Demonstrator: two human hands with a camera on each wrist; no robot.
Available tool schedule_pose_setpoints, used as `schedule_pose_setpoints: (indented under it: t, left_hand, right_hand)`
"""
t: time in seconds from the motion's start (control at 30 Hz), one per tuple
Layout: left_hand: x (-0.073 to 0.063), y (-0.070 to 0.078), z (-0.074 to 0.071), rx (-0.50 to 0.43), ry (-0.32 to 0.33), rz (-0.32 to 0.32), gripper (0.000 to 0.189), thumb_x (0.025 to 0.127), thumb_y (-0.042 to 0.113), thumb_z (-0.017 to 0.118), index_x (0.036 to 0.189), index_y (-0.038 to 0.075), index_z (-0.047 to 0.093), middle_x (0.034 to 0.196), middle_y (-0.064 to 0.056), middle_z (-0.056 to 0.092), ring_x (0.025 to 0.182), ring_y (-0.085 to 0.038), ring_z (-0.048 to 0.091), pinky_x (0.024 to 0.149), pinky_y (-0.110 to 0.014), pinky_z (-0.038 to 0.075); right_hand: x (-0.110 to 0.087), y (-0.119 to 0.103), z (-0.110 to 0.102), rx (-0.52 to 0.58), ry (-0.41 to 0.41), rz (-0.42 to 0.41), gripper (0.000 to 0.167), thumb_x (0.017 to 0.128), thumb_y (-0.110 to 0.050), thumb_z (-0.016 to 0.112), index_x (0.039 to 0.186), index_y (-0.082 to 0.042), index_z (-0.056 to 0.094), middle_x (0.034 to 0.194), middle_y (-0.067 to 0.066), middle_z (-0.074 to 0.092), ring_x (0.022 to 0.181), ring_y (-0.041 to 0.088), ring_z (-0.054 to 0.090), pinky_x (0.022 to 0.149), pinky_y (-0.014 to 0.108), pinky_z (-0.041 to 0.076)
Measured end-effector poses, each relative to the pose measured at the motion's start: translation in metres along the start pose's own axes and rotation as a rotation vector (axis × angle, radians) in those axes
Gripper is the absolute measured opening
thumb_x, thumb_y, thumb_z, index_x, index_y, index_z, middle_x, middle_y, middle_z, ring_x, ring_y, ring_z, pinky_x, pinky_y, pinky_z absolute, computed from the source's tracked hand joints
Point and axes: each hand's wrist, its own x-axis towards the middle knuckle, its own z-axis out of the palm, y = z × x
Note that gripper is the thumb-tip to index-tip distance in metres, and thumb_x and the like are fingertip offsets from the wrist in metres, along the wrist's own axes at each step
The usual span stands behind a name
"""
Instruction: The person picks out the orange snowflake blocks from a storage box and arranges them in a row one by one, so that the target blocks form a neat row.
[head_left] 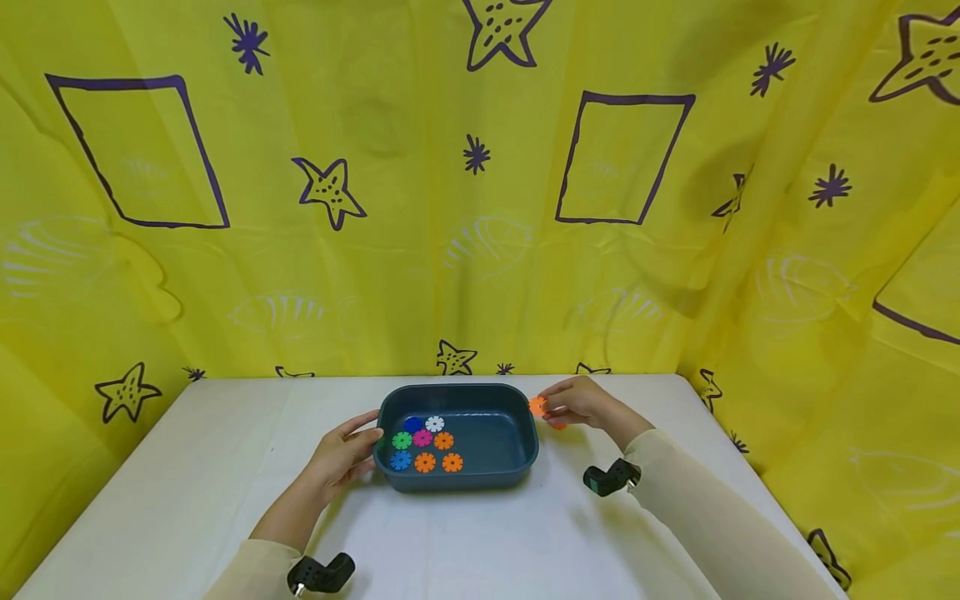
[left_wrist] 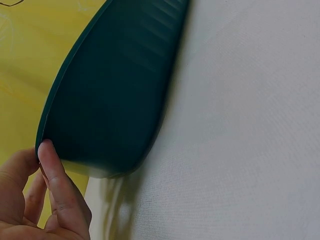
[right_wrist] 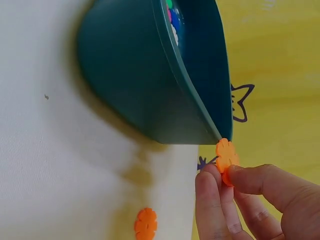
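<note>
White table (head_left: 465,537), held orange disc (right_wrist: 226,153), flat, notched

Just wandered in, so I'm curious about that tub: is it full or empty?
Neither: the tub is partly filled. Colourful notched discs lie towards the left of its floor, while the right is bare.

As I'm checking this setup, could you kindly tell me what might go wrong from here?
The orange disc pinched in the right hand is at the rim of the tray and might catch there and drop. The left hand holds just one end of the tray, so a knock could swivel it.
</note>
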Motion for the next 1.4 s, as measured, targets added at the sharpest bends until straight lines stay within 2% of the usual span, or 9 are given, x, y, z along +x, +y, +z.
schedule_pose_setpoints:
  t: [0.13,0.53,0.77,1.1,1.4]
  left_hand:
    - [0.0,0.001,0.0,0.011,0.005,-0.009,0.051,0.096,0.016,0.064,0.143,0.008,0.049,0.119,-0.013,0.068,0.083,-0.011,0.068,0.063,-0.022,0.056]
    - [0.004,-0.001,-0.001,0.013,0.013,-0.024,0.049,0.096,0.018,0.064,0.142,0.011,0.051,0.119,-0.013,0.067,0.083,-0.012,0.068,0.064,-0.023,0.057]
    - [0.004,0.0,-0.001,0.021,0.008,-0.024,0.049,0.096,0.018,0.063,0.143,0.011,0.05,0.121,-0.014,0.066,0.084,-0.012,0.068,0.065,-0.022,0.057]
    - [0.003,0.0,-0.002,0.021,0.007,-0.031,0.049,0.096,0.018,0.064,0.143,0.011,0.05,0.122,-0.015,0.065,0.084,-0.012,0.068,0.066,-0.023,0.057]
    - [0.003,0.0,0.0,0.017,0.018,-0.032,0.049,0.095,0.018,0.064,0.142,0.011,0.052,0.12,-0.013,0.066,0.083,-0.012,0.068,0.064,-0.023,0.057]
  right_hand:
    - [0.0,0.002,-0.003,0.018,0.006,0.007,0.038,0.089,0.006,0.06,0.125,0.018,0.055,0.086,0.011,0.069,0.072,0.018,0.07,0.077,0.036,0.06]
    - [0.002,0.006,-0.014,-0.007,0.038,0.046,0.036,0.092,0.002,0.062,0.124,0.016,0.057,0.091,0.011,0.07,0.077,0.021,0.071,0.076,0.034,0.059]
    - [0.001,0.012,-0.021,0.0,0.055,0.059,0.037,0.092,0.003,0.061,0.125,0.017,0.055,0.092,0.012,0.071,0.074,0.017,0.069,0.073,0.031,0.06]
    - [0.003,0.023,-0.034,0.049,0.119,0.117,0.04,0.091,0.003,0.062,0.128,0.016,0.053,0.087,0.009,0.069,0.07,0.015,0.067,0.07,0.027,0.059]
    - [0.002,0.03,-0.039,0.085,0.138,0.135,0.041,0.09,0.005,0.063,0.127,0.018,0.053,0.081,0.006,0.069,0.068,0.014,0.067,0.071,0.028,0.059]
